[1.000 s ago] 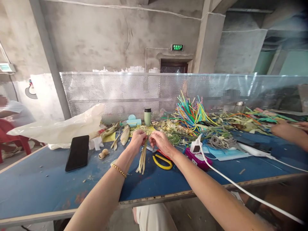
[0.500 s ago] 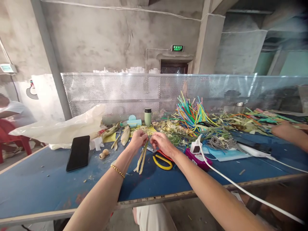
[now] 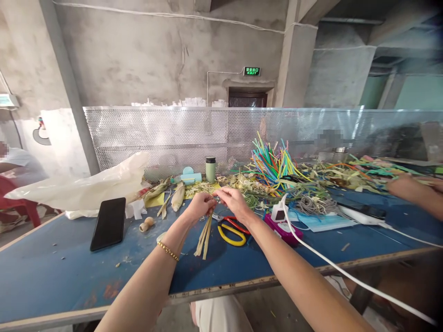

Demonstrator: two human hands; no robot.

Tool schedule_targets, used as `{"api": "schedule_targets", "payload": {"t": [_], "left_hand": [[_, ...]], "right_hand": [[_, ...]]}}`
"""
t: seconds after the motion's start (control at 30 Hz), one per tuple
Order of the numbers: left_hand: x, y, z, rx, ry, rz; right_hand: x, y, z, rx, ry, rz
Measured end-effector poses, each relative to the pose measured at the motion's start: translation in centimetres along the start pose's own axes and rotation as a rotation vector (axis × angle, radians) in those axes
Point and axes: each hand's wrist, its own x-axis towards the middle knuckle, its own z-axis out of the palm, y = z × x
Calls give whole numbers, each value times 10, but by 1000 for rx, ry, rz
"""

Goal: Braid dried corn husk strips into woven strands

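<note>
My left hand (image 3: pixel 201 205) is closed around a small bundle of pale green-tan husk strips (image 3: pixel 204 240), whose loose ends hang down over the table. My right hand (image 3: pixel 232 203) meets it at the top of the bundle, thumb and fingers pinched close to the left fingertips. Whatever the right fingers grip is too small to make out. Just below the right hand lie scissors (image 3: pixel 232 235) with one yellow and one red handle. A dried husk (image 3: pixel 178 197) rests beyond my left hand.
On the blue table (image 3: pixel 138 272) are a black phone (image 3: pixel 108 224), two small round shells (image 3: pixel 146 224), a purple power strip (image 3: pixel 282 228) with a white cable, a green bottle (image 3: pixel 210 169) and colourful pipe cleaners (image 3: pixel 273 161). A co-worker's hand (image 3: pixel 404 184) is at the right.
The right fingers have stretched out over the left fingertips at the bundle's top. The husk strips' loose ends have swung slightly and hang lower. The view has shifted a little.
</note>
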Motion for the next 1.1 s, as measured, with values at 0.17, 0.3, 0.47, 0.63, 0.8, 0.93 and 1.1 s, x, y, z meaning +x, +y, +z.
{"api": "schedule_targets", "payload": {"t": [0.17,0.3,0.47,0.63,0.8,0.93,1.1], "left_hand": [[2,-1,-2,99,105,39],[4,-3,-1,209,210,111],[4,-3,1,222,260,136],[3,0,0,174,290,96],[4,-1,0,96,299,34],[5,-2,1,62,301,-3],[4,-3,3,-113,223,-42]], "right_hand": [[-1,7,-1,-52,-150,47],[-1,11,2,-123,-147,28],[-2,11,3,-110,-132,16],[-1,12,4,-101,-102,86],[-1,13,7,-124,-80,34],[0,14,10,-241,12,-86],[-2,12,12,-186,68,65]]}}
